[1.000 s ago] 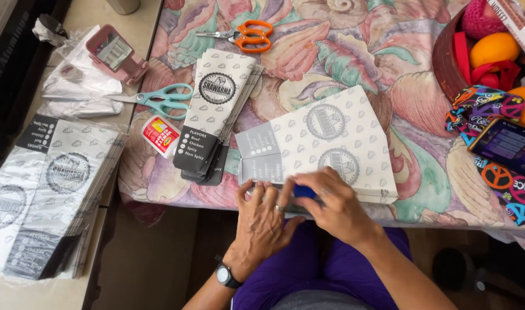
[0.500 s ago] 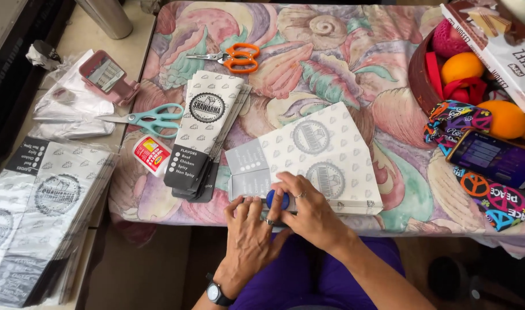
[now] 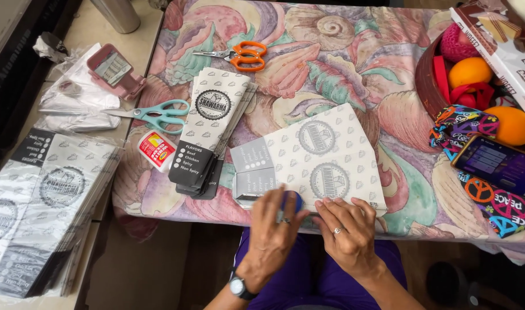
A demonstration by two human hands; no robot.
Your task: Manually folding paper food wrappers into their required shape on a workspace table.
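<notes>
Head view: your left hand (image 3: 274, 224) sits at 6 o'clock on the worktop (image 3: 354, 69) edge, fingers curled round a small blue object (image 3: 292, 202), pressing it on the near edge of the printed paper sheet (image 3: 323, 158). Can't tell what the blue thing is, mostly hidden. Your right hand (image 3: 348, 232) lies flat, fingers spread, holding nothing, fingertips touching the sheet's near edge just beside the left. Sheet lies mid-worktop. Stack of printed bags (image 3: 208, 132) at 9 o'clock of it, glue bottle (image 3: 157, 150) & teal scissors (image 3: 156, 113) further left. Orange scissors (image 3: 239, 55) at 12. Phone (image 3: 498, 165) at 3 o'clock.
</notes>
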